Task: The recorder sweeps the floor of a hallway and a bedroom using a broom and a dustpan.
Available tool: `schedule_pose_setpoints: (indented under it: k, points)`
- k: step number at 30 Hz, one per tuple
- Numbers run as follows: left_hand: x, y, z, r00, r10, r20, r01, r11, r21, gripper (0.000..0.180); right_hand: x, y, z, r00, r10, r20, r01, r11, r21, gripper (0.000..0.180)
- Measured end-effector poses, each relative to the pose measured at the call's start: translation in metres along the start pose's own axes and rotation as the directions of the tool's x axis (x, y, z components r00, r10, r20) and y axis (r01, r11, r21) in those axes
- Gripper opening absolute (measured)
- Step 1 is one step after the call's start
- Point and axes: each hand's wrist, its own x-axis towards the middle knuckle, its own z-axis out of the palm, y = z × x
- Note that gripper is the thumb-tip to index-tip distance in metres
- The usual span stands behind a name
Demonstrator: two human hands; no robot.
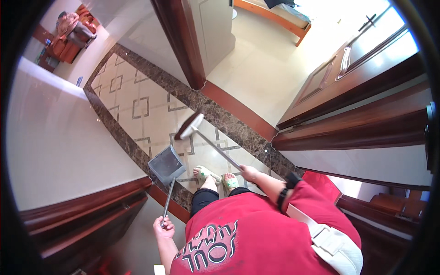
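Observation:
My left hand [163,226] is closed round the handle of a grey dustpan [166,162]. The pan lies at the left edge of the patterned hallway floor, near my slippers. My right hand [249,173] grips the long grey handle of a broom [191,126]. Its white head with dark bristles is farther ahead, over the tiles to the upper right of the dustpan, and the two are apart. Whether the bristles touch the floor I cannot tell. Any dirt in the pan is too small to make out.
My feet in pale slippers [207,174] stand just behind the tools. A brown door frame [195,68] and an open wooden door [330,82] flank a bright room with a wooden bed frame [275,18]. At the far left, a person [71,27] is by a brown sofa [64,48].

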Motion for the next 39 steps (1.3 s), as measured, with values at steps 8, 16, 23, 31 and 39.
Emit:
schedule_pose_setpoints:
  k: [8, 16, 23, 31, 39]
  points:
    - [0.043, 0.081, 0.025, 0.993, -0.063, 0.1, 0.06, 0.998, 0.031, 0.016, -0.048, -0.038, -0.063, 0.993, 0.074, 0.091, -0.093, 0.97, 0.225, 0.047]
    - [0.087, 0.125, 0.066, 0.989, -0.091, 0.118, 0.082, 0.994, 0.074, 0.012, -0.156, -0.017, -0.08, 0.813, 0.557, 0.171, -0.548, 0.632, 0.547, 0.046]
    - [0.111, 0.142, 0.12, 0.99, -0.14, -0.008, 0.14, 0.985, 0.1, 0.016, -0.051, -0.002, -0.11, 0.773, 0.63, 0.069, -0.451, 0.47, 0.759, 0.024]
    - [0.105, 0.141, 0.187, 0.983, -0.179, -0.044, 0.181, 0.982, 0.052, 0.017, 0.088, -0.008, -0.349, 0.689, 0.724, -0.013, -0.665, 0.64, 0.384, 0.014]
    - [0.079, 0.131, 0.221, 0.989, -0.151, -0.011, 0.151, 0.988, 0.03, 0.019, 0.24, -0.065, -0.592, 0.774, 0.342, -0.532, -0.595, 0.68, -0.429, 0.022]
